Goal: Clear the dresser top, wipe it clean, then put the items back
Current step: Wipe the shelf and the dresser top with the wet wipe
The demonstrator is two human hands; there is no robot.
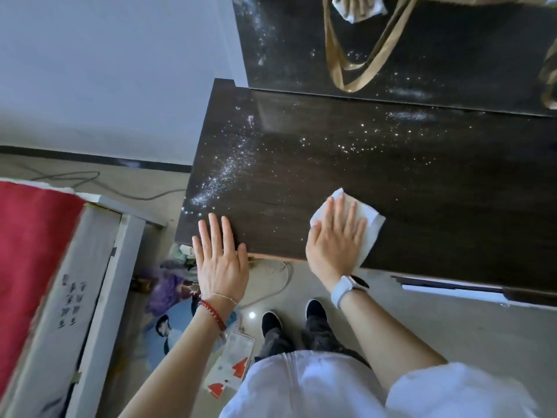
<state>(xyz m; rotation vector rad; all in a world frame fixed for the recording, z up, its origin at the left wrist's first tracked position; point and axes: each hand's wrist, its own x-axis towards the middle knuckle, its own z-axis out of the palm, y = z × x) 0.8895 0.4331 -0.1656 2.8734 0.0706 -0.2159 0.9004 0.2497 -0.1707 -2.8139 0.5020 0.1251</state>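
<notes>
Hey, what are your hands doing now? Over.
Right hand flat on white cloth, wiping. Left hand flat at dresser top edge. White dust left.

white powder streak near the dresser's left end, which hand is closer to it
Left. The left hand lies flat at the front edge of the dresser, its fingertips just short of the powder streak. The right hand presses a cloth farther right.

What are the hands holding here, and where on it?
Nothing is gripped. The right hand presses flat on the white cloth's middle; the left hand rests open at the dresser top's front edge.
</notes>
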